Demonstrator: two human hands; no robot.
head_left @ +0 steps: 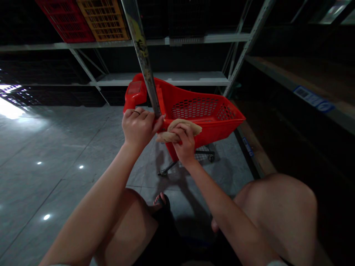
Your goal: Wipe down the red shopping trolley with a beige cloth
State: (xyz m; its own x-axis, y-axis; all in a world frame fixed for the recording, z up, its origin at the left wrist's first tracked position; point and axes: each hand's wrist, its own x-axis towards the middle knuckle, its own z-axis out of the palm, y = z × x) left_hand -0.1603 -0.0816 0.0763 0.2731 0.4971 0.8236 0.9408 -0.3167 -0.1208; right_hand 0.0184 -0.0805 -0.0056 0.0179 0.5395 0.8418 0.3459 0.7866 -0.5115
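Right hand, nearer, gripping crumpled tan cloth bunched at its fingertips, long axis roughly 9-to-3 o'clock; left hand, 10 o'clock, curled round red plastic cart handle.

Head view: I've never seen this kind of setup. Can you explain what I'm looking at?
There is no machine here: the camera is worn on a person's head, looking forward and down. Their bare left hand is curled over the handle of a red shopping cart, beside a metal pole. The right hand holds a beige cloth. The cart stands on a grey floor; behind it, a shelf carries a red crate and a yellow crate.
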